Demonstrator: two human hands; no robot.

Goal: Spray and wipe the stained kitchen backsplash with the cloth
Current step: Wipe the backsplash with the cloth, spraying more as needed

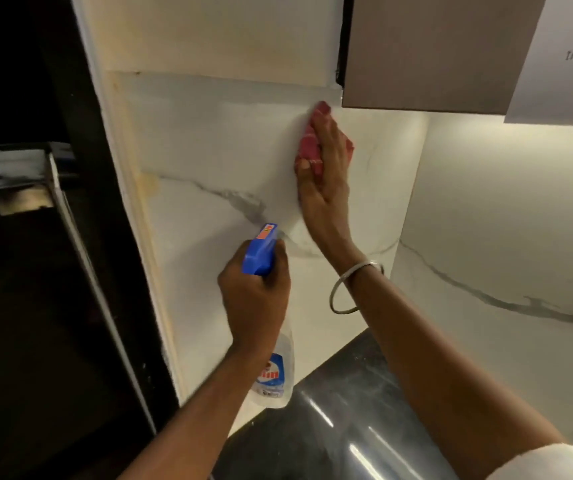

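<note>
- We face a white marble-look backsplash with grey veins (209,161), a tall glossy panel that turns a corner on the right. Along its left edge we see a yellow-brown stain, darkest about halfway up the edge.
- To the left stands a dark, glossy appliance or cabinet side (35,306); we cannot tell which.
- Above right hangs a flat brown-grey wall cabinet (434,53), its bottom edge just above the cloth.
- Below lies a polished black stone worktop (340,410) with streaks of reflected light.
- On the cabinet front, at the top right, we see a white paper sheet with printed text (569,57); we can read "3", "4." and "trash", the rest is cut off.
- Our left hand (254,299) is wrapped around the neck of a clear plastic spray bottle with a blue trigger head (261,251), nozzle aimed at the backsplash. Its blue, white and red label is partly hidden and blurred; we cannot read the brand. An orange sticker sits on the trigger head.
- Our right hand (326,171) presses a crumpled red cloth (316,147) flat against the backsplash, high up near the cabinet, fingers spread over it.
- A thin silver metal bangle (351,289) hangs on the right wrist.
</note>
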